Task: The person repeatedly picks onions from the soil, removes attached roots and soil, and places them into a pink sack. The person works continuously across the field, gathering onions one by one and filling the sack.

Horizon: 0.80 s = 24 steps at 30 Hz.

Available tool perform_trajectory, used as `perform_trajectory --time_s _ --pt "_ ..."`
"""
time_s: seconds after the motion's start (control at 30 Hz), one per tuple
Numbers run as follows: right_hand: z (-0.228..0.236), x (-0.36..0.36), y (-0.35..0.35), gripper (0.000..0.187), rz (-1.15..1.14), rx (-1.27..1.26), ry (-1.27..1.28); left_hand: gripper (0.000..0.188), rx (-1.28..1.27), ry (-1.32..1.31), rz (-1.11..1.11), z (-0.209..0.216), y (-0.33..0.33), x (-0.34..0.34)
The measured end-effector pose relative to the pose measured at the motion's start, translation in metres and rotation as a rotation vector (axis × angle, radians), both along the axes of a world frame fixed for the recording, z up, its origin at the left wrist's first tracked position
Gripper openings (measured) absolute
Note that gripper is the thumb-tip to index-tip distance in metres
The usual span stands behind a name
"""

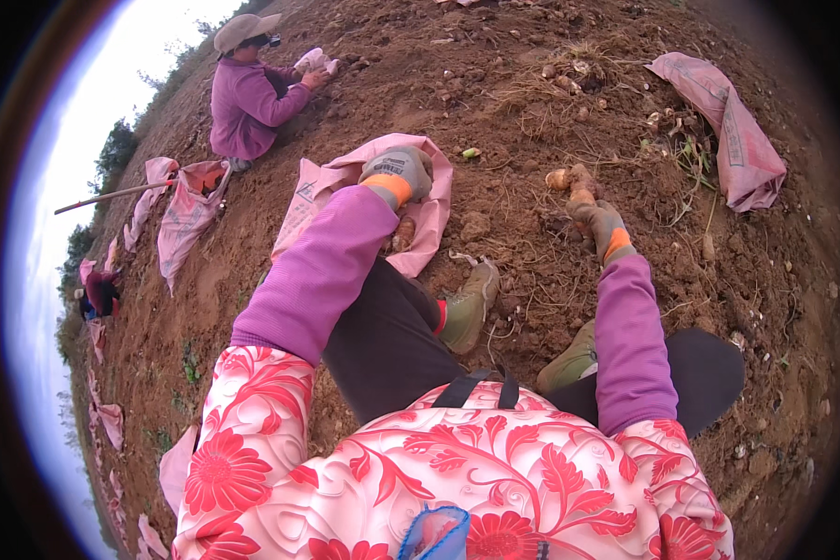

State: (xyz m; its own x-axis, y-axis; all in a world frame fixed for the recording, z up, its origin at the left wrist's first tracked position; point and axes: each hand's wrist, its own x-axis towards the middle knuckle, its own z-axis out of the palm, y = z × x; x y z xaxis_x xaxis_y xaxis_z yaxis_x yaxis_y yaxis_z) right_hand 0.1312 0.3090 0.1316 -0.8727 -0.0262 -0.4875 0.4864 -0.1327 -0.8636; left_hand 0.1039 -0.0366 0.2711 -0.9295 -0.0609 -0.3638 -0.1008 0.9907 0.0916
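My right hand (599, 224), in a grey glove with an orange cuff, is closed on a knobby brown tuber (581, 179) just above the loose soil. A paler, orange-brown end of a tuber (557, 179) shows at its tip. My left hand (399, 175), gloved alike, is over the mouth of a pink woven sack (434, 210). Its fingers point down and are mostly hidden, so whether they grip anything does not show. Inside the sack, below that wrist, lie brown tubers (403, 233).
Another pink sack (728, 140) lies at the right, near dry stalks and roots. My shoes (471, 303) rest on the soil between both arms. A co-worker (252, 98) crouches at the upper left beside more pink sacks (191, 215) and a long pole (112, 195).
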Motion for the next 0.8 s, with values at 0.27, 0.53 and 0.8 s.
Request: perform_trajectory --time_s 0.27,0.53,0.8 --pt "-0.026 -0.045 -0.198 0.077 0.511 -0.25 0.285 0.088 0.392 0.372 0.487 0.037 -0.235 -0.005" --pt "-0.171 -0.115 -0.247 0.103 0.19 -0.105 -0.129 0.12 0.606 0.178 0.878 -0.159 -0.262 0.033" --pt "-0.095 -0.151 -0.367 0.025 0.114 -0.61 -0.397 0.045 1.697 0.873 0.84 -0.094 -0.299 -0.06"
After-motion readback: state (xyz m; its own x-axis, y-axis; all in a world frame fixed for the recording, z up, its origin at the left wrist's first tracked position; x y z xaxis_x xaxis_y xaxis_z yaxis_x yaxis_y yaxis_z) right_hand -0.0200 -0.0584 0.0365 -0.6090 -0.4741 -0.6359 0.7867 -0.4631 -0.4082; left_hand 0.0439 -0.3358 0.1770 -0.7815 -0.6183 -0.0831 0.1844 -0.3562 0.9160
